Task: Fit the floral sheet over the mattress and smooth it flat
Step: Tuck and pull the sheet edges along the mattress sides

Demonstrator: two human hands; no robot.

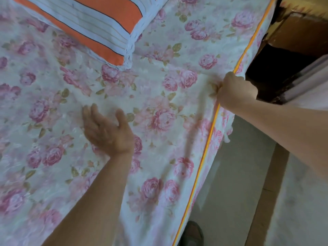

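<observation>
Floral sheet: two hands, one pillow.

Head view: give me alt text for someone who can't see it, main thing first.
A person's right hand grips the floral sheet at its orange-piped edge along the bed's side, while the left hand, fingers straight, lies over the sheet's top. An orange-and-blue striped pillow lies at the far end.

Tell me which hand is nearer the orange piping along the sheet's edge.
Right. The right hand grips the floral sheet at the orange piping; the left hand lies open farther in.
</observation>
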